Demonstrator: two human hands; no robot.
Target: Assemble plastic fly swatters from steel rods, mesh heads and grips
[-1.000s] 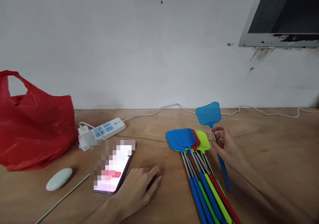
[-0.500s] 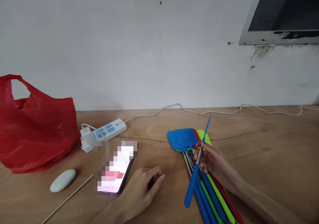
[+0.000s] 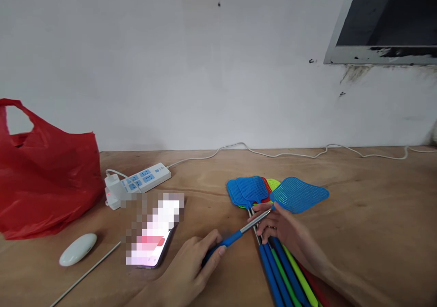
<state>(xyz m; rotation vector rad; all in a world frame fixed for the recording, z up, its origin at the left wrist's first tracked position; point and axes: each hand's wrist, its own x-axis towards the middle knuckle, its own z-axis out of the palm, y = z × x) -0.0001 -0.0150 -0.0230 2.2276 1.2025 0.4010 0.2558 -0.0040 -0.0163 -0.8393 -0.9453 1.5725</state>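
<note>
Blue swatter (image 3: 251,224) held in both hands, at a slant over the table (image 3: 368,207), its handle lower left, head upper right. Handle gripped by the left hand (image 3: 194,261): fingers curled round it, thumb laid along it, handle end hidden in the fist. Metal shaft pinched near the neck by the right hand (image 3: 288,234), between thumb and fingers; other fingers loosely bent. Swatter head turned flat side to view, just right of the pile (image 3: 251,188).

Pile laid on the table, under and beside the right hand; whether it is touched by that hand cannot be told. Blue, red and yellow-green heads overlapped at the far end; blue, green, yellow-green and red handles fanned toward the near edge, partly covered by the right forearm.

Phone (image 3: 150,245) placed left of the left hand, screen lit, partly pixelated. White oval device (image 3: 78,249) set further left, near a cable (image 3: 92,267). Power strip (image 3: 150,179) placed beyond the phone, adapter (image 3: 114,191) plugged in at its left end. Red bag (image 3: 51,175) stood at far left.
</note>
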